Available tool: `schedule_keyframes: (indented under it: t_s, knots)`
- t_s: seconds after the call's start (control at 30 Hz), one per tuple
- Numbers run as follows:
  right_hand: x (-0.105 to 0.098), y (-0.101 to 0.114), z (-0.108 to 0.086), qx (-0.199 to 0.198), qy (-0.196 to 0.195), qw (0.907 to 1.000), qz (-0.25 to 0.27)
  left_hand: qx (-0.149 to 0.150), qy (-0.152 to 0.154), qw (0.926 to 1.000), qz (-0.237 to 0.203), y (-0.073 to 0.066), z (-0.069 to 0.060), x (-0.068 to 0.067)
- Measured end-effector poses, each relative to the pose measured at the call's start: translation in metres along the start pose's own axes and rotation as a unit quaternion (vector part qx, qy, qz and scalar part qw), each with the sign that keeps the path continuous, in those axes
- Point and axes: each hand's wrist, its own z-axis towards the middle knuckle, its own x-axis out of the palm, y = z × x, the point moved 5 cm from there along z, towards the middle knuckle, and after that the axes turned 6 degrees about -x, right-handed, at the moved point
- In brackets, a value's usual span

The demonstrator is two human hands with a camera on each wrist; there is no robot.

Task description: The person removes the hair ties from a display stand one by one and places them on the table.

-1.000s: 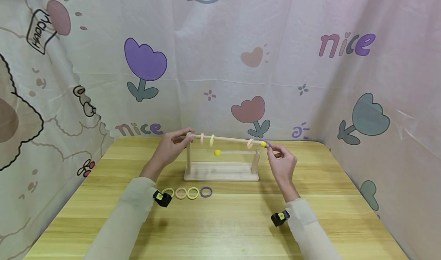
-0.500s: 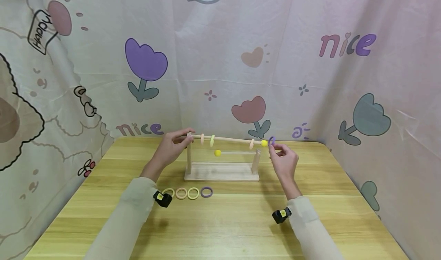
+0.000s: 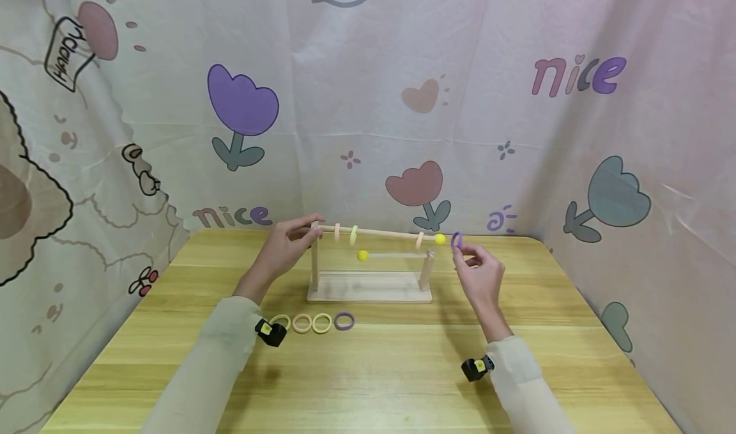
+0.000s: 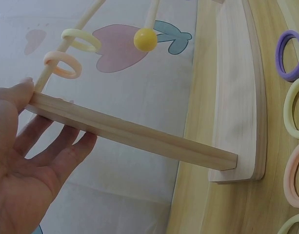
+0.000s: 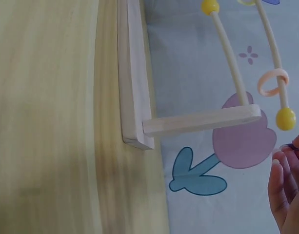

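Observation:
My left hand [image 3: 285, 245] grips the top of the left post [image 4: 139, 131] of a wooden stand [image 3: 368, 287], thumb on one side and fingers on the other. A long rod [image 3: 385, 232] runs rightward from that post and ends in a yellow ball [image 3: 439, 239]. Two rings, peach [image 4: 64, 73] and pale yellow [image 4: 83, 45], hang on it near the left hand. Another peach ring [image 5: 266, 87] hangs close to the ball. My right hand [image 3: 480, 274] pinches a purple ring [image 3: 460, 240], just right of the ball and apart from it. In the right wrist view that ring is mostly hidden.
A shorter rod [image 3: 397, 255] extends left from the right post [image 5: 203, 121] to its own yellow ball [image 3: 363, 255]. Several rings lie in a row before the stand on the wooden table [image 3: 368, 383], a purple ring [image 4: 280, 56] rightmost. A printed cloth [image 3: 345, 101] hangs behind.
The purple ring in my right hand has come off the yellow ball end and moved a little to the right. My left hand stays at the post.

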Motion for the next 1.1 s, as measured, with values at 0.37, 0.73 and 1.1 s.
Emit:
schedule_keyframes:
  t_s: [0.37, 0.73, 1.1]
  knots:
    - [-0.01, 0.013, 0.0, -0.021, 0.026, 0.9994, -0.005, -0.001, 0.006, 1.0, -0.006, -0.001, -0.001, 0.0]
    - [-0.011, 0.02, -0.003, -0.006, 0.107, 0.9941, 0.015, 0.0, 0.005, 1.0, -0.003, -0.001, 0.0, 0.0]
    - [-0.003, 0.023, -0.007, 0.013, 0.234, 0.9719, -0.02, -0.003, 0.004, 1.0, -0.002, -0.001, -0.001, 0.0]
